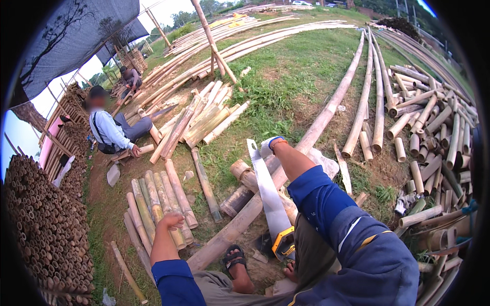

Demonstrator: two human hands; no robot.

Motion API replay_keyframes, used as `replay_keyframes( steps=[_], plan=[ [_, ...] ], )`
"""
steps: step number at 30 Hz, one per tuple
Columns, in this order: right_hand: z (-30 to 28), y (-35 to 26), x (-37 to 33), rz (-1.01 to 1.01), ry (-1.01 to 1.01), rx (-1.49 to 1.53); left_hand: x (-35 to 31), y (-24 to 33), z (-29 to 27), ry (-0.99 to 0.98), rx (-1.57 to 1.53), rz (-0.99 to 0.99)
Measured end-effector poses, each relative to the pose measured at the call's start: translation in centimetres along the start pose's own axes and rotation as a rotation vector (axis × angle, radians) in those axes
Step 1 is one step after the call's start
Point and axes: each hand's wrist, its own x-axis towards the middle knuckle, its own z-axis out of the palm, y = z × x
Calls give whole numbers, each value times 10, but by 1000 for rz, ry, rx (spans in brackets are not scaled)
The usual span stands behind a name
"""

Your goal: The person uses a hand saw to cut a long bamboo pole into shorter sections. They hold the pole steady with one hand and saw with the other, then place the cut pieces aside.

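My left hand (pixel 171 221) is empty, its fingers loosely apart above a row of short cut bamboo pieces (pixel 176 196). On my right hand (pixel 268 147) is a white and blue glove; it is beside the upper end of a hand saw (pixel 273 201). How its fingers are placed is hidden. The saw leans upright, its silvery blade against a long bamboo pole (pixel 229 237) and its yellow and black handle (pixel 284 244) low by my feet. The pole runs from near my left knee to the far grass, crossing other thick bamboo pieces (pixel 240 199).
Cut bamboo is stacked at left (pixel 43 229) and heaped at right (pixel 434 117). Long poles (pixel 365 102) lie on the grass. A seated person (pixel 109 127) in a light shirt touches bamboo at left; another person (pixel 131 80) sits farther back. A slanted post (pixel 212 41) stands ahead.
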Motion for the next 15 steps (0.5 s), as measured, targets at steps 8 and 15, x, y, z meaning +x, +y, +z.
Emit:
replay_keyframes(
  steps=[8,15],
  plan=[
    [0,1,7,-96,110,-62,2,5,1,3,-11,21],
    [-31,-18,-63,-88,125,-10,2,13,4,-2,-21,34]
  ],
)
